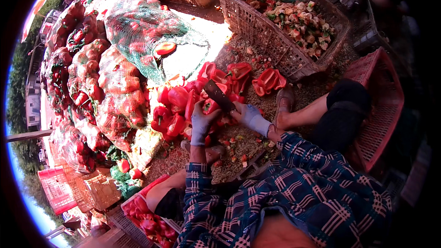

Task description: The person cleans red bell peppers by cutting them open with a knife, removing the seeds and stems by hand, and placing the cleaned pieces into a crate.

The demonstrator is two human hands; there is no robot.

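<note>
My right hand (251,118), in a pale grey-white glove, is closed on the handle of a wide, dark-bladed knife (217,94). The blade points up and left across the peppers. Just left of it, my gloved left hand (202,123) is closed at a red bell pepper (210,106), which shows between the fingers and the blade. A heap of red bell peppers (178,97) lies directly beyond both hands. Some are split apart, such as the opened pepper (268,81) to the right, near my foot.
A brown plastic crate (271,34) of pepper cores and scraps stands ahead. A green net bag (138,27) and red-orange net sacks (120,94) of peppers fill the left. Beside my legs are a red crate (383,110) and a crate of red peppers (149,222). Scraps and seeds litter the ground.
</note>
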